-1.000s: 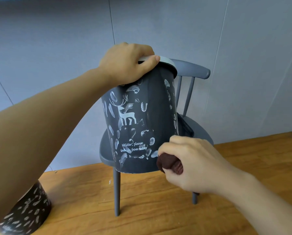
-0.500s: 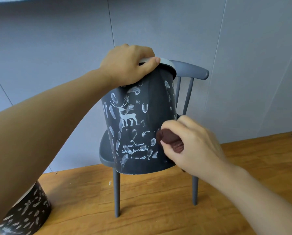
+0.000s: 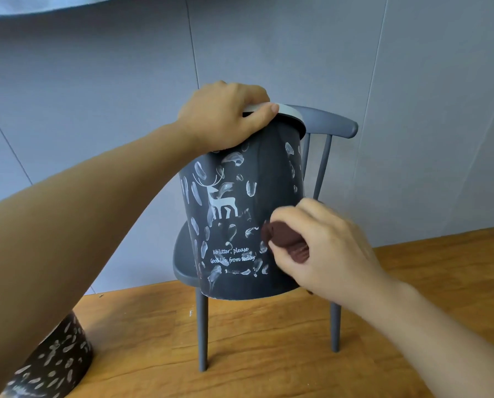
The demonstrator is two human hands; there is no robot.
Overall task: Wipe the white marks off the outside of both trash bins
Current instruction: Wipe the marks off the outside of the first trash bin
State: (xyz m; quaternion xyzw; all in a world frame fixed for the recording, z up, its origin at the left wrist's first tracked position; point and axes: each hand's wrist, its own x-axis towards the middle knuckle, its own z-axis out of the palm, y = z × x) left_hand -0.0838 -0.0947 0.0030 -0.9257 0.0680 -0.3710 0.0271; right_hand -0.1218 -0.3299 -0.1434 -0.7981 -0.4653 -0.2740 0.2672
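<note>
While the dark trash bin [image 3: 240, 214] is steadied at frame centre on a grey chair [image 3: 330, 126], its white rim is gripped by the curled fingers of the left hand [image 3: 225, 116]. A brown cloth [image 3: 283, 239] is clenched in the right hand [image 3: 323, 248] and pressed to the bin's lower right side. White marks [image 3: 234, 160] should be rubbed firmly, probably without disturbing the printed deer [image 3: 221, 198]. A second marked bin [image 3: 50, 366] is seen at lower left, unwiped.

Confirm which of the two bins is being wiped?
The deer-print bin on the grey chair, gripped by the left hand; the bin at lower left sits untouched.
</note>
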